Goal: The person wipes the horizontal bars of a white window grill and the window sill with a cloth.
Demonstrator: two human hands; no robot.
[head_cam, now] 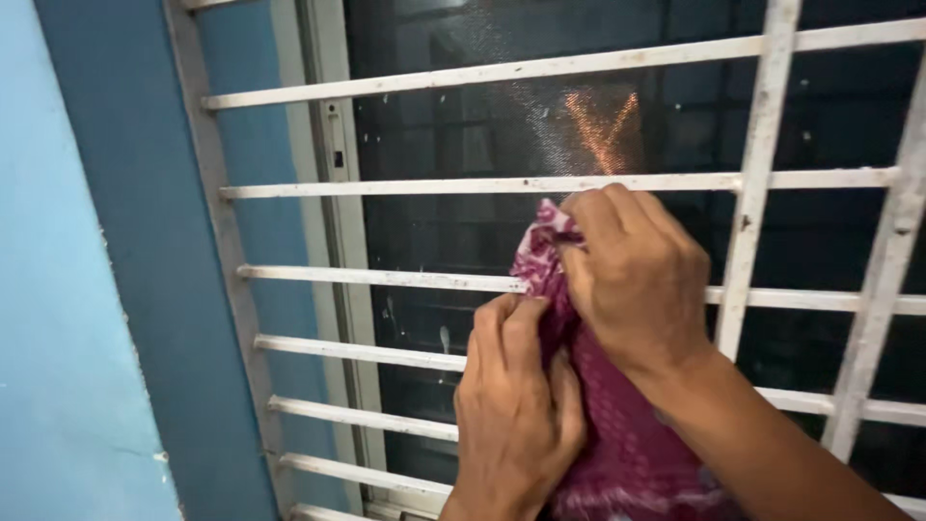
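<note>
A maroon patterned cloth (617, 434) with pale pink markings is bunched against a white metal window grille (463, 185). My right hand (637, 275) grips the cloth's upper end and presses it onto a horizontal bar of the grille. My left hand (516, 405) clutches the cloth lower down, fingers curled around its folds. Both hands touch each other around the cloth. The cloth's lower part hangs down behind my right forearm and leaves the frame at the bottom.
Behind the grille is a dark mesh screen (502, 125) in a pale window frame (338, 193), with an orange glow reflected on it. A blue wall (77, 289) stands to the left. Vertical grille bars (757, 164) rise on the right.
</note>
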